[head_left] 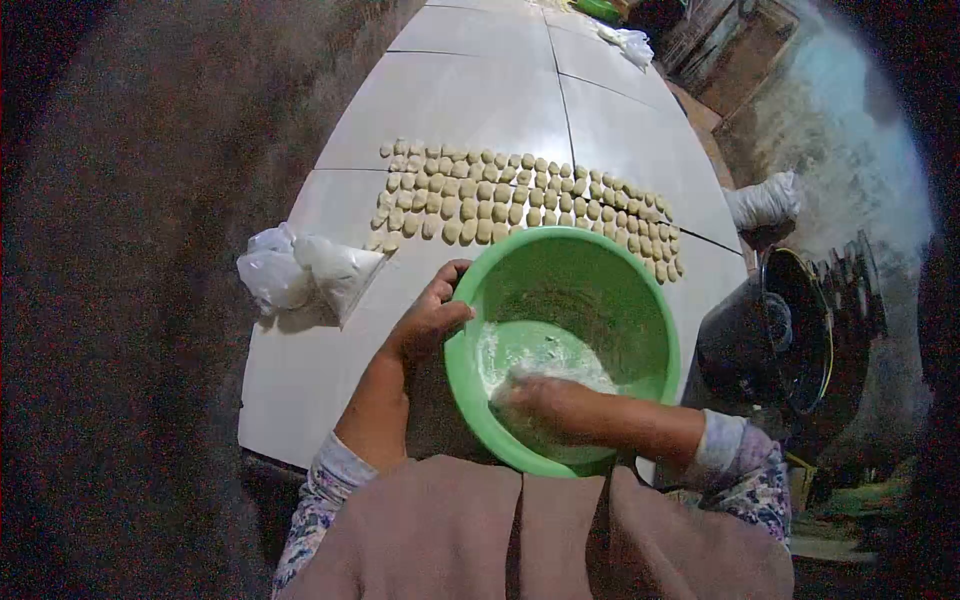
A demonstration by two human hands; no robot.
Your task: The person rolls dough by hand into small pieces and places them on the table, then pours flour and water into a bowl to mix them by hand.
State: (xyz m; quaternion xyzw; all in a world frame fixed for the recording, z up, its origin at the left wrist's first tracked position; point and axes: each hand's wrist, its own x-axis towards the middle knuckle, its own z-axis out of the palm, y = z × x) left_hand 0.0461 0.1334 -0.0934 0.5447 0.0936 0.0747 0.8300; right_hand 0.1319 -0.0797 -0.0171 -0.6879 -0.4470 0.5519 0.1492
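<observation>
A green bowl is being steadied on the white tiled tabletop at the near edge, directly in front of the person. The left hand is being held on the bowl's left rim, its fingers curled and clamped over the edge. The right hand is being pressed into the white flour lying in the bowl's bottom; its fingers are being hidden by flour and blur, so it cannot be told whether they are spread or closed.

The step in hand is judged to be mixing or gathering of flour in the bowl. A firm rim hold is being called for next, so that the bowl is not slid off the near edge.

Beyond the bowl, rows of small dough pieces are being kept on the tiles. Plastic bags of white powder are lying to the left. A dark pot is standing on the right, below table level. The surroundings are dim.
</observation>
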